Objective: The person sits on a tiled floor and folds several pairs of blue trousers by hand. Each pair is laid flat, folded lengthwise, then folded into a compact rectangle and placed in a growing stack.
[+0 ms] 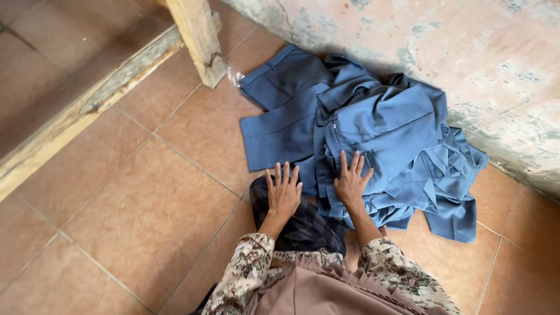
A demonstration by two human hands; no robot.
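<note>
Both hands flat, fingers spread, on blue clothes on the floor.
Left hand (283, 189) at the pile's edge, right hand (352, 179) pressing the blue clothes (379, 140) heaped on the tiled floor (134, 204) by the wall (466, 52).

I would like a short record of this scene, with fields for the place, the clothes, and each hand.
place: tiled floor beside a worn wall, wooden post at the top
clothes: pile of blue garments on the floor against the wall
left hand: open, flat, fingers spread, at the pile's near edge, over dark cloth
right hand: open, flat on the blue garments
sleeves: patterned, floral
</note>
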